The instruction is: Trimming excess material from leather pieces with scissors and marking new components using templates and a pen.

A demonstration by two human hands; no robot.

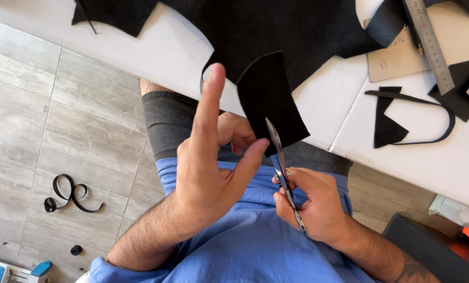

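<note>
My left hand point(211, 167) pinches the lower edge of a black fabric piece point(271, 94) between thumb and bent fingers, with the index finger raised straight up. My right hand point(313, 204) grips a pair of metal scissors point(279, 152), whose blades point up into the bottom edge of that piece. The piece hangs in front of the white table's edge point(318, 94), over my lap. A larger sheet of black fabric point(276, 26) lies on the table behind it.
On the table to the right lie a metal ruler point(428, 44), a cardboard template point(394, 60), and black fabric scraps with a thin curved strip point(402, 123). A curled black offcut point(69, 194) lies on the grey tiled floor at left. A dark box point(428, 251) stands lower right.
</note>
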